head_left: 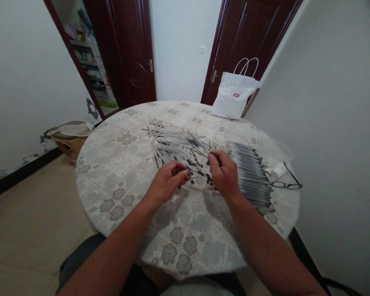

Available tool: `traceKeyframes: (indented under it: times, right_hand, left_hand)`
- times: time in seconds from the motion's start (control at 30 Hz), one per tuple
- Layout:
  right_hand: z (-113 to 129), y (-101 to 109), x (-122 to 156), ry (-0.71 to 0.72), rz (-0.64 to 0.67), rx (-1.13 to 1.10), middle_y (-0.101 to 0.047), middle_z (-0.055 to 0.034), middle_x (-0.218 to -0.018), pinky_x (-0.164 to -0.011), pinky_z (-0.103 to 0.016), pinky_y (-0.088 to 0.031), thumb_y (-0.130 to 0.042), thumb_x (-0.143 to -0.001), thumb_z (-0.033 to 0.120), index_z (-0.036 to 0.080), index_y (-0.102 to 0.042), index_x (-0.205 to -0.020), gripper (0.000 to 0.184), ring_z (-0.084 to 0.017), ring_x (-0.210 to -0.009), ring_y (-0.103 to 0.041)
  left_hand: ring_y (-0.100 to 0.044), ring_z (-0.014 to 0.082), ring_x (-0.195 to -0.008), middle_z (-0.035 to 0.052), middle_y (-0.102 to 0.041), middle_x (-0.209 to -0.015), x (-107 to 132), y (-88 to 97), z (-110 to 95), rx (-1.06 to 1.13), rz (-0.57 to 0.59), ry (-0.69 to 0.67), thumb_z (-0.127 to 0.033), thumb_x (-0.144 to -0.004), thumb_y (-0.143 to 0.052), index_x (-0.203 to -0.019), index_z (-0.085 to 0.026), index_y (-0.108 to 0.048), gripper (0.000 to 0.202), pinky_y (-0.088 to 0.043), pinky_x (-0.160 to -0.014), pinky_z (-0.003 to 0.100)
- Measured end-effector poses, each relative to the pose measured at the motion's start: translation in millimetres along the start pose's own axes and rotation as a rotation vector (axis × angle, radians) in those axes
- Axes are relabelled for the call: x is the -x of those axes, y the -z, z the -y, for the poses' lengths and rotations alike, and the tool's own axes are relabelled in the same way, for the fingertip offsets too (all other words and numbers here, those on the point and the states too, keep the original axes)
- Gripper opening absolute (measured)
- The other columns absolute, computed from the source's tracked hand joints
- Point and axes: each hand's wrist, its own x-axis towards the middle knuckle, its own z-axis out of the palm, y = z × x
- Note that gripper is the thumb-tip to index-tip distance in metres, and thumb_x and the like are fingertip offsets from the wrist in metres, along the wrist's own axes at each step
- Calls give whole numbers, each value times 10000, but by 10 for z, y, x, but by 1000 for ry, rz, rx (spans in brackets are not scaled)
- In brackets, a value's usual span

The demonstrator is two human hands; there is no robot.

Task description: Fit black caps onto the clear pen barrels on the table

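Note:
A loose pile of thin, pale pen-like sticks point(172, 142), many with dark ends, lies in front of both hands. My right hand point(223, 170) is closed in a pinch at the pile's right side, and a slim pen-like stick point(199, 142) runs up and left from its fingertips. Left of it, my left hand point(172, 176) has its thumb and fingers drawn together; what they hold is too small to make out. Small dark caps point(209, 179) are scattered on the tablecloth between the hands. Beside my right hand, similar sticks point(251, 172) lie in a neat row.
A patterned cloth covers the round table point(117, 201). Folded-open glasses point(286, 185) and a white roll point(276, 170) sit at the right edge near clear plastic point(277, 148). A white paper bag point(234, 96) stands at the back right.

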Motion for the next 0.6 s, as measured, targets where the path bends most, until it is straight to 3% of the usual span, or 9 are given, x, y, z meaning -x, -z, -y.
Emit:
traceKeyframes:
  times: [0.13, 0.27, 0.43, 0.6]
  right_hand:
    - [-80, 294, -230, -35, -339, -200, -622, 27, -735, -525, -237, -421, -551, -991, 412, 212, -613, -1016, 211, -103, -539, -516]
    - [-129, 529, -353, -9, -534, -310, -586, 43, -725, -446, -203, -386, -543, -994, 422, 215, -575, -1010, 209, -80, -493, -485]
    - [-152, 630, -384, 6, -593, -340, -583, 40, -730, -414, -196, -376, -543, -997, 408, 220, -573, -998, 190, -73, -475, -479]
    - [-142, 611, -379, -20, -568, -401, -587, 53, -715, -413, -186, -376, -567, -987, 420, 226, -580, -1004, 195, -68, -472, -488]
  left_hand:
    - [-682, 260, -984, 89, -724, -1004, 22, -382, 0, -398, 122, -294, -269, -879, -698, -1025, -249, -708, 147, -511, -956, 389]
    - [-584, 336, -1253, 144, -611, -1356, -18, -891, 169, -573, 276, -413, -204, -810, -744, -1248, -257, -641, 452, -426, -1095, 466]
    - [-298, 408, -1507, 203, -472, -1522, -195, -1251, 445, -713, 335, -493, -242, -758, -797, -1325, -197, -569, 612, -189, -1231, 556]
    - [-324, 357, -1494, 163, -519, -1468, -316, -1288, 524, -1056, 438, -628, -360, -943, -597, -1314, -180, -562, 414, -177, -1234, 549]
